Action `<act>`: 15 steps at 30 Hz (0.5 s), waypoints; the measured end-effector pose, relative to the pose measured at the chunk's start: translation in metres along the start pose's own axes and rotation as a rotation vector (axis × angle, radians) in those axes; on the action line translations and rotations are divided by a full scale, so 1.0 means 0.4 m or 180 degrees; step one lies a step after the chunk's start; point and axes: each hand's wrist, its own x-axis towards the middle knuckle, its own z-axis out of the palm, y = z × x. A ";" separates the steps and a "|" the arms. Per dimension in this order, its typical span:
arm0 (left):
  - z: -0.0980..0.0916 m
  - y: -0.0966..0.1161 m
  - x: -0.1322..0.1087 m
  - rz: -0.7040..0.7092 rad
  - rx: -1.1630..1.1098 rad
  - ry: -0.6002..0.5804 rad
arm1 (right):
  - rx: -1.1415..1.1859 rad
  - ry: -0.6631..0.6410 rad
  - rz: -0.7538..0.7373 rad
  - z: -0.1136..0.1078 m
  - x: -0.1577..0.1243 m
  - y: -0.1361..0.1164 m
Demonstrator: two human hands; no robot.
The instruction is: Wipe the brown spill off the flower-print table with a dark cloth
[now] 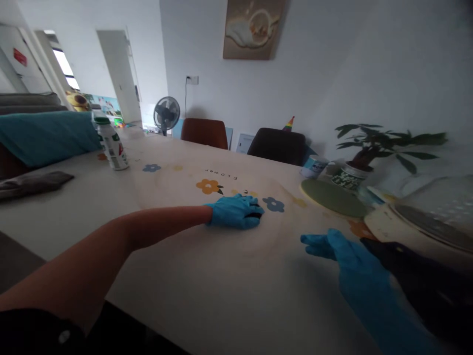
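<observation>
My left hand (pixel 234 212), in a blue glove, presses down on the tabletop near the orange and blue printed flowers. Under its curled fingers a small black thing (pixel 255 214) shows, perhaps a pad or cloth; most of it is hidden by the glove. The pale table cover (pixel 207 276) with the word "Flower" lies beneath. My right hand (pixel 351 256), also blue-gloved, hovers over the table's right side with its fingers stretched out and nothing in it. Close to it stands a cream pot (pixel 388 224) with a glass lid.
A white bottle with a green cap (pixel 111 145) and a grey cloth (pixel 37 183) are at the left. On the right are a round green mat (pixel 328 197), a cup (pixel 313 166) and a potted plant (pixel 349 175). Brown (pixel 204 132) and black (pixel 277 144) chairs line the far edge.
</observation>
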 end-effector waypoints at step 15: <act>-0.022 -0.098 -0.290 -0.0523 -0.0041 0.0174 | -0.0142 -0.0070 -0.0061 -0.003 0.023 0.022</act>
